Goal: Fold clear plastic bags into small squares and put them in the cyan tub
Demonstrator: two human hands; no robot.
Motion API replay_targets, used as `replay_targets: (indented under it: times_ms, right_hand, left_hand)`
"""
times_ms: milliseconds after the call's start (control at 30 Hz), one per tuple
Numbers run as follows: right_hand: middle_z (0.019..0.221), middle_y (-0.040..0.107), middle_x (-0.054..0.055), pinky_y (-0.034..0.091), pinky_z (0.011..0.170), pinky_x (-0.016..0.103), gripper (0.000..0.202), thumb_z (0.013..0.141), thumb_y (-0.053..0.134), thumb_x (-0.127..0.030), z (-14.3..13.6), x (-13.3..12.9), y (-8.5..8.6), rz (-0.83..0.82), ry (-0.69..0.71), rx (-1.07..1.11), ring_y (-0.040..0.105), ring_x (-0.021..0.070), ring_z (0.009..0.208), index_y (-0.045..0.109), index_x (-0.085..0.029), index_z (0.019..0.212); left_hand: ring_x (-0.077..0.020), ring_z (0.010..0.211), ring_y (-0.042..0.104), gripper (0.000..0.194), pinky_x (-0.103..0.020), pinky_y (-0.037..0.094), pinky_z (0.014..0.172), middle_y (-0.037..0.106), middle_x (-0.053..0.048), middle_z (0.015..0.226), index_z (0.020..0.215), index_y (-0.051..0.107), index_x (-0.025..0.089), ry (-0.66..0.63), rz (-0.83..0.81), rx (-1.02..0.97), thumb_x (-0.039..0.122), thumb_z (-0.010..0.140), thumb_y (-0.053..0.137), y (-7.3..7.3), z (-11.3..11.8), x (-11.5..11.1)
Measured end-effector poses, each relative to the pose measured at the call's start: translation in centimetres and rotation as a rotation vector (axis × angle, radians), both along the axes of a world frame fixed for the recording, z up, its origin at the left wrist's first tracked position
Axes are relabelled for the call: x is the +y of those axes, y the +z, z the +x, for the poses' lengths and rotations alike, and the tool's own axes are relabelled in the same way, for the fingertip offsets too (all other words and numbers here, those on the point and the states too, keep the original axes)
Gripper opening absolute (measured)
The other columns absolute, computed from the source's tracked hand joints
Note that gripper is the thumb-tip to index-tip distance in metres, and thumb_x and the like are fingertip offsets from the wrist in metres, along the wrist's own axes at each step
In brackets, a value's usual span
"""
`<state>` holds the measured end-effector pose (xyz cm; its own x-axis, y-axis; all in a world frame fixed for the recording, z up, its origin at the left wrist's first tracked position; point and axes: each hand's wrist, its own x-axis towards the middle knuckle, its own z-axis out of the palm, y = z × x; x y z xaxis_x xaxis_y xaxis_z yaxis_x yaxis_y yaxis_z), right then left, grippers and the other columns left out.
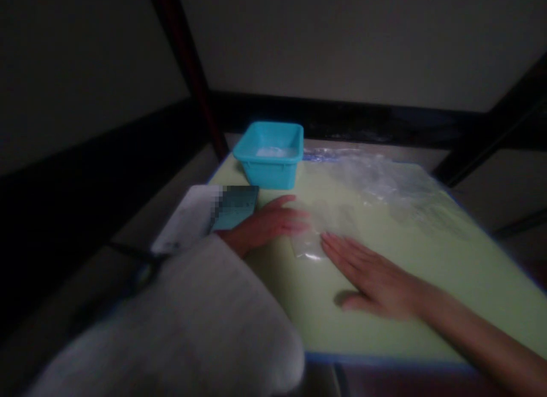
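Note:
A small clear plastic bag lies flat on the pale yellow-green tabletop. My right hand rests with its fingertips on the bag's right side, fingers stretched out and thumb apart. On the other side, my left hand reaches over the bag's left edge. Its fingers are spread and slightly blurred, with nothing seen held in them. Whether the left fingertips touch the plastic I cannot tell.
A turquoise plastic basin stands at the far left, with something whitish inside. Crumpled clear plastic spreads over the far right. An open booklet or folder, white and teal, lies left. Blue edging borders the table.

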<state>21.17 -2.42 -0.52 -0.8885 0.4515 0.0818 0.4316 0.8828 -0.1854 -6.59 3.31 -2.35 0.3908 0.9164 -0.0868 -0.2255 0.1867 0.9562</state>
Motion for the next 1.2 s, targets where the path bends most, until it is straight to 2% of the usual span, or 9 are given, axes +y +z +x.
replay_targets:
  times_ms: [100, 200, 300, 400, 567, 667, 767, 967, 1200]
  right_hand:
    - [0.154, 0.004, 0.014, 0.019, 0.114, 0.044, 0.087, 0.088, 0.044, -0.057, -0.1, -0.1, 0.0, 0.012, -0.013, 0.003, 0.013, 0.0271, 0.141, 0.0, -0.013, 0.149]
    - [0.154, 0.006, 0.014, 0.021, 0.114, 0.044, 0.086, 0.088, 0.043, -0.059, -0.1, 0.3, 0.2, 0.021, -0.013, 0.01, 0.015, 0.0282, 0.14, 0.002, -0.013, 0.149]
    - [0.154, 0.013, 0.014, 0.022, 0.113, 0.048, 0.079, 0.091, 0.037, -0.057, 0.2, 1.1, 0.6, 0.062, -0.052, 0.044, 0.019, 0.0283, 0.14, 0.006, -0.014, 0.149]
    - [0.15, 0.027, 0.013, 0.024, 0.111, 0.053, 0.067, 0.094, 0.034, -0.05, 1.0, 2.2, 1.0, 0.123, -0.164, 0.112, 0.027, 0.0276, 0.137, 0.012, -0.019, 0.149]
    - [0.146, 0.036, 0.015, 0.025, 0.108, 0.057, 0.058, 0.095, 0.034, -0.046, 2.2, 3.5, 1.0, 0.148, -0.319, 0.111, 0.034, 0.0275, 0.134, 0.027, -0.018, 0.145]
    - [0.145, 0.038, 0.015, 0.026, 0.108, 0.057, 0.056, 0.096, 0.033, -0.046, 2.0, 3.7, 0.8, 0.116, -0.338, 0.091, 0.034, 0.027, 0.134, 0.032, -0.017, 0.143]
    - [0.146, 0.036, 0.013, 0.025, 0.108, 0.056, 0.057, 0.096, 0.033, -0.047, 1.6, 3.7, 0.6, 0.104, -0.314, 0.08, 0.032, 0.0266, 0.135, 0.028, -0.019, 0.145]
    - [0.151, 0.024, 0.011, 0.022, 0.11, 0.054, 0.068, 0.094, 0.033, -0.052, 1.6, 3.5, 0.2, 0.145, -0.251, 0.024, 0.023, 0.0271, 0.138, 0.006, -0.021, 0.149]
    - [0.153, 0.018, 0.01, 0.022, 0.111, 0.053, 0.07, 0.095, 0.03, -0.052, 2.3, 3.7, -0.4, 0.127, -0.265, -0.009, 0.021, 0.0268, 0.139, -0.003, -0.024, 0.149]
  left_hand:
    - [-0.0228, 0.1, 0.063, 0.066, -0.038, 0.047, 0.09, 0.059, -0.006, 0.122, 0.133, 0.031, 0.026, 0.199, 0.077, 0.063, 0.022, 0.075, 0.063, -0.1, 0.5, 0.2]
    - [-0.0208, 0.095, 0.063, 0.074, -0.035, 0.05, 0.082, 0.054, -0.009, 0.125, 0.132, 0.03, 0.025, 0.375, 0.15, 0.179, 0.022, 0.069, 0.069, 0.1, 1.4, 0.4]
    - [-0.0224, 0.103, 0.059, 0.07, -0.034, 0.049, 0.083, 0.05, -0.011, 0.128, 0.13, 0.032, 0.023, 0.415, 0.171, 0.253, 0.018, 0.068, 0.064, 0.5, 2.1, 0.3]
    - [-0.0245, 0.121, 0.049, 0.068, -0.036, 0.045, 0.093, 0.042, -0.012, 0.136, 0.131, 0.031, 0.022, 0.434, 0.231, 0.309, 0.012, 0.068, 0.056, 0.9, 2.4, 0.0]
    - [-0.0259, 0.131, 0.037, 0.061, -0.043, 0.028, 0.11, 0.043, -0.012, 0.137, 0.129, 0.04, 0.016, 0.488, 0.414, 0.557, 0.008, 0.07, 0.053, 1.5, 2.3, -0.9]
    - [-0.0256, 0.13, 0.039, 0.045, -0.042, 0.021, 0.114, 0.049, -0.01, 0.134, 0.119, 0.053, 0.016, 0.406, 0.569, 0.696, 0.011, 0.074, 0.052, 1.8, 2.7, -1.9]
    - [-0.0258, 0.13, 0.041, 0.039, -0.041, 0.024, 0.113, 0.048, -0.012, 0.137, 0.12, 0.055, 0.013, 0.213, 0.667, 0.77, 0.018, 0.081, 0.051, 1.9, 3.4, -3.0]
    - [-0.0203, 0.14, 0.024, 0.053, -0.035, 0.02, 0.115, 0.03, -0.014, 0.149, 0.139, 0.034, 0.008, -0.167, 0.885, 1.063, 0.03, 0.091, 0.045, 1.7, 3.4, -3.5]
    - [-0.0223, 0.143, 0.013, 0.066, -0.037, 0.014, 0.115, 0.02, -0.015, 0.153, 0.143, 0.024, 0.009, -0.326, 1.002, 1.324, 0.048, 0.092, 0.041, 2.0, 2.4, -2.9]
